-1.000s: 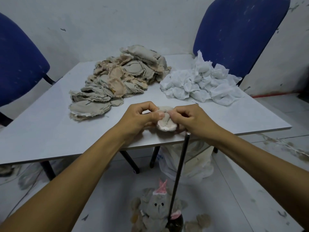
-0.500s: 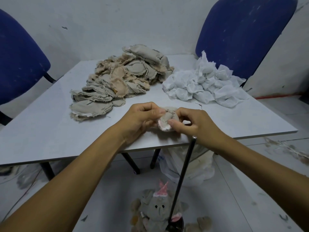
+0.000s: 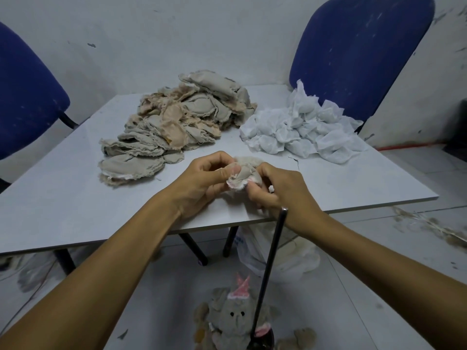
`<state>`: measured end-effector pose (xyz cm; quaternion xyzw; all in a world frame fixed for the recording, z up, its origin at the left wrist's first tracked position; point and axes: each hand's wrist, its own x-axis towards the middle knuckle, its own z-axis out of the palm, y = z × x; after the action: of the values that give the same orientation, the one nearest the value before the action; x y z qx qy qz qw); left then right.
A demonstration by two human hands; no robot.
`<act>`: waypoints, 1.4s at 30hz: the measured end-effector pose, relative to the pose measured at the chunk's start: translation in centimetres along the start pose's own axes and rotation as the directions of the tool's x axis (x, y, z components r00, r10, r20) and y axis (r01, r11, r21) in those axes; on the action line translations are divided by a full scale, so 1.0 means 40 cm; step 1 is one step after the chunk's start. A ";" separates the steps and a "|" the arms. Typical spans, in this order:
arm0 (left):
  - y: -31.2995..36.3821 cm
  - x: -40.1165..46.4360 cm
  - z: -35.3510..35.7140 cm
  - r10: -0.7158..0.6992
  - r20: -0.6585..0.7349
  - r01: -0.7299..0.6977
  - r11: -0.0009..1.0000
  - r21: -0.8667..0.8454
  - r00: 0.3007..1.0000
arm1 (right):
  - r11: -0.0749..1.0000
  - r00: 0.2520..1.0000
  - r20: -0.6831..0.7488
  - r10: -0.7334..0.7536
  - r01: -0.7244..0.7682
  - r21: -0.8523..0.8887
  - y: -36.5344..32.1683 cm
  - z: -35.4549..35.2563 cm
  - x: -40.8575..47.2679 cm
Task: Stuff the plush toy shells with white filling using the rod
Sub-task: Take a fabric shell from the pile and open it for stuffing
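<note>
Small grey plush shell between both hands, no legible writing

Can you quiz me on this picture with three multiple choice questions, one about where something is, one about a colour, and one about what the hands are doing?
1. Where does the pile of white filling lie on the table?
A. To the right of the heap of beige shells
B. To the left of that heap
C. On the floor under the table

2. What colour are the two chairs?
A. Red
B. Blue
C. Green

3. What are the left hand and right hand doing?
A. Both rest flat on the table
B. Both pinch one small shell
C. Both grip the rod

Answers: 1 A, the white pile lies right of the beige heap. 2 B, both backrests are blue. 3 B, fingers of both hands close on the shell, while the dark rod stands free below them.
</note>
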<state>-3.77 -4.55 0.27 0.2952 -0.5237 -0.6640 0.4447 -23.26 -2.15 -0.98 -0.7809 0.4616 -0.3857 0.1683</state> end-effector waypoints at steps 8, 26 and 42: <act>0.010 -0.008 0.006 -0.017 0.016 0.014 0.989 0.150 1.000 | 0.972 0.988 0.020 0.154 -0.155 0.176 0.000 -0.003 0.015; -0.006 -0.018 0.043 0.027 -0.146 0.012 0.964 0.265 0.989 | 0.969 0.969 -0.116 0.217 -0.199 0.147 0.019 -0.001 0.026; -0.039 0.014 0.094 0.304 -0.539 0.138 0.764 0.631 0.785 | 0.951 0.969 0.081 0.235 -0.246 0.187 0.006 0.011 0.019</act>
<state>-7.65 -3.33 -0.13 0.6022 -0.5575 -0.2902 0.4923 -22.86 -2.97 -1.07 -0.7092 0.5082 -0.3832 0.3031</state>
